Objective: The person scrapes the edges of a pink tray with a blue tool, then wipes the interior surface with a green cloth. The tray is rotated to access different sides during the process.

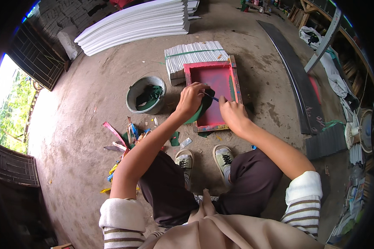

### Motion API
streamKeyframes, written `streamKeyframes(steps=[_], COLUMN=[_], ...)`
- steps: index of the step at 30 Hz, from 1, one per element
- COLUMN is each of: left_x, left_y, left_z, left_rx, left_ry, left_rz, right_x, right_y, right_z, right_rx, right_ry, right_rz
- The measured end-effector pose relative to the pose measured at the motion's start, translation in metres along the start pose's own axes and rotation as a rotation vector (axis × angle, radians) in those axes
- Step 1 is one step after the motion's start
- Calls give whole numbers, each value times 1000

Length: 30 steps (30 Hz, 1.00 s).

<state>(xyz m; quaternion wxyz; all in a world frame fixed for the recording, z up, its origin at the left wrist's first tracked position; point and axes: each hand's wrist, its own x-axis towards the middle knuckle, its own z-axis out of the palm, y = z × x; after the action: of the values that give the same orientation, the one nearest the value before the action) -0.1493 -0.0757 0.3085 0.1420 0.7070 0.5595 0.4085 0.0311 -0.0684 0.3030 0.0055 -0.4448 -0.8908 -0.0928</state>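
Observation:
In front of me lies a shallow rectangular wooden frame (234,85), stained red, with a pink-purple panel inside. Over its near left part, my left hand (191,101) pinches a dark green sheet of cloth-like material (201,111), which hangs down past the frame's left side. My right hand (235,116) is closed around a slim blue tool (212,97), whose tip meets the green sheet near my left fingers. Its exact kind is too small to make out. Left of the frame stands a grey bucket (132,103) holding dark green pieces (154,93).
Behind the frame sits a strapped stack of white sheets (191,57); a longer white stack (133,25) lies farther back. Colourful scraps (133,133) litter the floor beside my left arm. A long black panel (289,79) and a fan (363,130) are at the right.

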Motion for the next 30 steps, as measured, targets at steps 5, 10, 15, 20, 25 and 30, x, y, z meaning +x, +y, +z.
streamKeyframes(steps=[5,10,15,20,25,30], left_x=[14,7,9,13,5,-5], left_y=[13,0,12,19,6,19], left_z=[-32,-37,-24,-11,-4,13], left_rx=[-121,-306,-596,-642,-772,-715], left_ry=[109,-305,-550,-534,-522,-471], left_rz=[-128,-187,-161,-56,-151,-303], right_x=[-21,-2,4,9,14,18], right_y=[76,88,72,64,56,47], right_z=[46,34,5,-2,-6,-5], right_rx=[-47,605,1749,2044,1874,1588], right_ry=[-315,-157,-183,-198,15,138], right_rz=[94,300,431,302,247,165])
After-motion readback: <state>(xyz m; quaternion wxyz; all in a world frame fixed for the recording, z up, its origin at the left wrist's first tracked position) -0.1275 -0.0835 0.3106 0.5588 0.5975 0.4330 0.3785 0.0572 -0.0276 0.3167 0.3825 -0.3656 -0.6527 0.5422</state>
